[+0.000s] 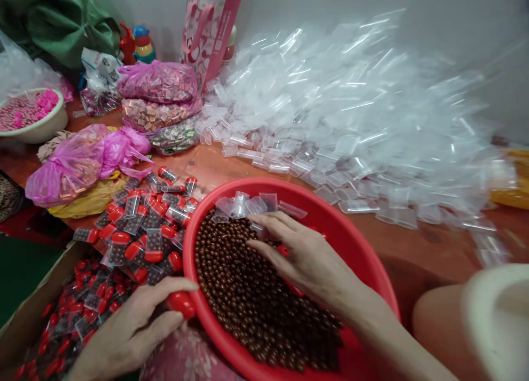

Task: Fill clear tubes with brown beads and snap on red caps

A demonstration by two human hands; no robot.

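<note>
My left hand (128, 328) is at the lower left, beside the rim of a red basin (380, 271). Its thumb and forefinger close around a small tube with a red cap (181, 304); the tube's body is mostly hidden. Brown glossy beads (235, 276) fill much of the basin. My right hand (308, 254) reaches over them with thumb and fingers apart, close to several clear plastic tubes (240, 205) at the far rim. A few red caps (283, 250) show partly behind that hand. Filled, red-capped tubes (152, 243) are heaped left of the basin.
A large pile of clear tubes (347, 122) covers the table's back right. Lower left, a box (31, 293) holds more red-capped tubes. Pink bags (161, 83), a white bowl (58, 119) and a paper bag (206, 34) stand behind. A pale tub (446, 320) is at right.
</note>
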